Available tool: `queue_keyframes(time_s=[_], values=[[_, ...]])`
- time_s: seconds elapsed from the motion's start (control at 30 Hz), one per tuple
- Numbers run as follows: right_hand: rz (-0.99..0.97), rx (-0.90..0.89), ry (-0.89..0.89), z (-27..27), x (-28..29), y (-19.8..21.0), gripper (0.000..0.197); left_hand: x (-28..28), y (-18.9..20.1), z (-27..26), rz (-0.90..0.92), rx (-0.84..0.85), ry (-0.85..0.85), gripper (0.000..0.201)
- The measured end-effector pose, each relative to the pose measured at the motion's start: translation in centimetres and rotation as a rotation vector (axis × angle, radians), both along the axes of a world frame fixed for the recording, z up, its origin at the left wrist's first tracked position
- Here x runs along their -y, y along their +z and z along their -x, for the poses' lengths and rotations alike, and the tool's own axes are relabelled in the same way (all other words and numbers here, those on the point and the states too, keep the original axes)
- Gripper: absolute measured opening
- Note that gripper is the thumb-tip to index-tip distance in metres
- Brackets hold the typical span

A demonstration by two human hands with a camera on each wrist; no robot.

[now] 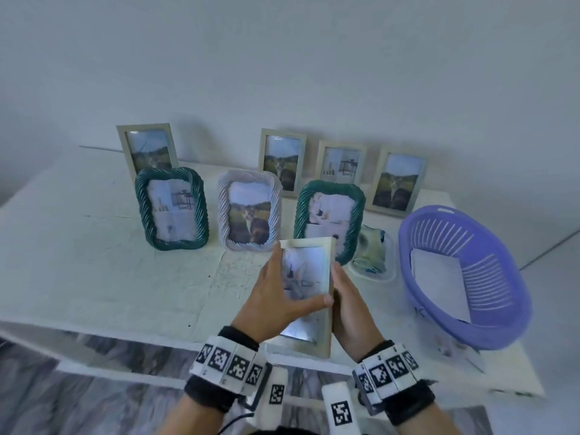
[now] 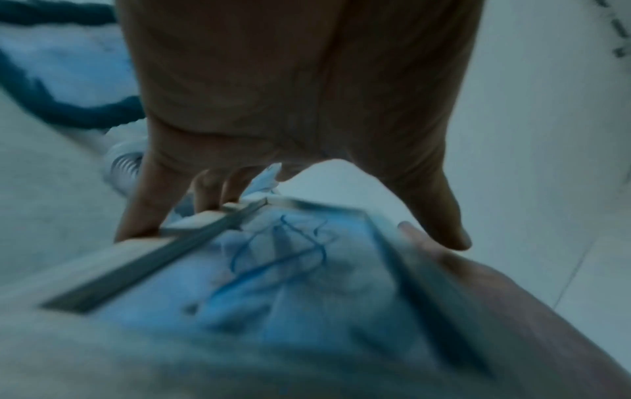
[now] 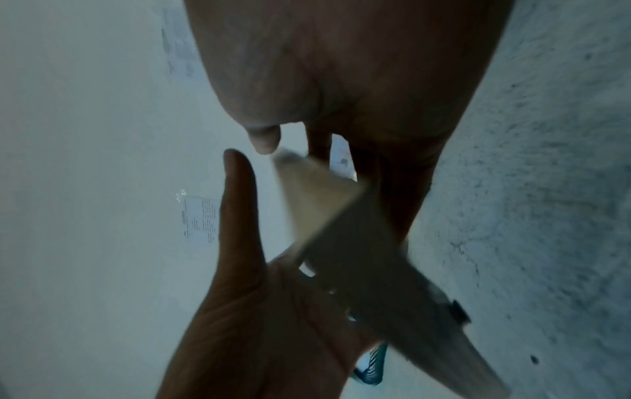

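Observation:
I hold a cream wooden photo frame [image 1: 326, 321] upright above the table's front edge, its glass towards me and a pale picture inside. My left hand [image 1: 273, 293] grips its left side, with the thumb lying across the glass to the right edge. My right hand [image 1: 348, 306] holds the right edge and the back. In the left wrist view the frame [image 2: 290, 283] fills the lower half, blurred, under my palm [image 2: 300, 94]. The right wrist view shows the frame's brown back [image 3: 358, 243] between my fingers.
On the white table [image 1: 94, 262], several beige frames [image 1: 398, 180] stand along the wall. Two teal rope frames [image 1: 171, 208] [image 1: 329, 215] and a pale one [image 1: 249, 211] stand before them. At right are a purple basket [image 1: 502, 324] holding paper and a clear packet [image 1: 373, 255].

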State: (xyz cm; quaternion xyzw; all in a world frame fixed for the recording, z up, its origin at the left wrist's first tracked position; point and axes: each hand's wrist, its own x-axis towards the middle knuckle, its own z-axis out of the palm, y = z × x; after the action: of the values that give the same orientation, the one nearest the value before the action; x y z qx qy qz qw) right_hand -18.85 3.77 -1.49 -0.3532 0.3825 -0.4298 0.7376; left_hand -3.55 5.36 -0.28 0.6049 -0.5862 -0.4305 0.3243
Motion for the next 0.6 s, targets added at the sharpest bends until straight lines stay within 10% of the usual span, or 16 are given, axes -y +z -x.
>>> queue_keyframes(time_s=[0.43,0.6], values=[[0.02,-0.275,-0.094,1.8,0.1,-1.2,0.048,-1.6,-0.9,-4.1,0.001,-0.546,0.14,0.069],[0.297,-0.642,-0.039,1.4,-0.7,-2.5,0.019,-1.3,-4.3,-6.9,-0.026,-0.38,0.339,0.013]])
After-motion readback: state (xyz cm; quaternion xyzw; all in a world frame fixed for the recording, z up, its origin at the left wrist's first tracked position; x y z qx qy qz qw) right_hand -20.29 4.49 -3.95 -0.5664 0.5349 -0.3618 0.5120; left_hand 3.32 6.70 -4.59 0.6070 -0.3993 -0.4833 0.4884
